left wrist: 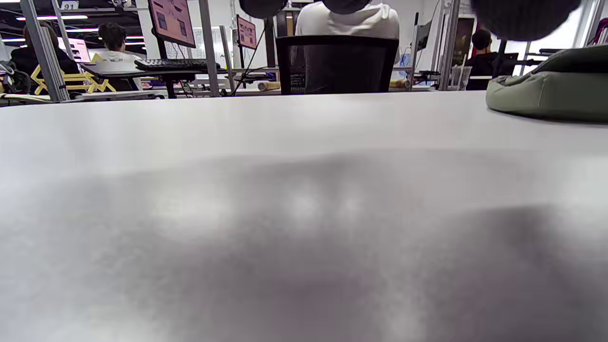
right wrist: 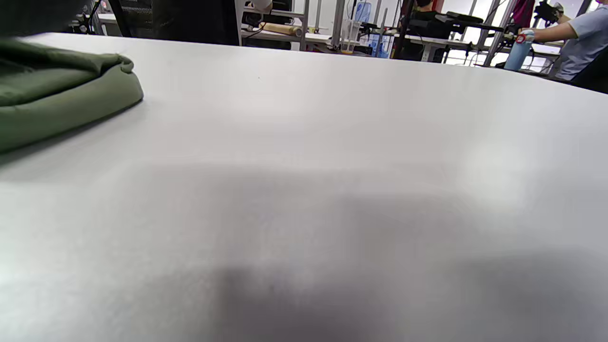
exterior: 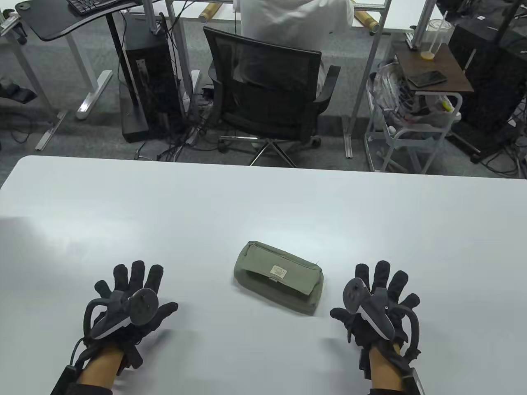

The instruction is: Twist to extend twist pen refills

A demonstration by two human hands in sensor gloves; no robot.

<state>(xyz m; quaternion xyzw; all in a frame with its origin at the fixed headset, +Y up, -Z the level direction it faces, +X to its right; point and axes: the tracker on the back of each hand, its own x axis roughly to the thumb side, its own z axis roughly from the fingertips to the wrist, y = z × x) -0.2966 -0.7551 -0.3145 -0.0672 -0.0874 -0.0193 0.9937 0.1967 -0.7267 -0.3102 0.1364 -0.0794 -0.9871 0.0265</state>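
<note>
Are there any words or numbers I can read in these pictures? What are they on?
"91", though blurry: on a small sign at the top left of the left wrist view.
Too small to read: the pale patch on the green pouch.
Too blurred to read: the pink monitor screens behind the table.
Nothing readable on the left hand or right hand.

Black gloved hands carry grey-black trackers; bare wrists, seemingly dark sleeves.
</note>
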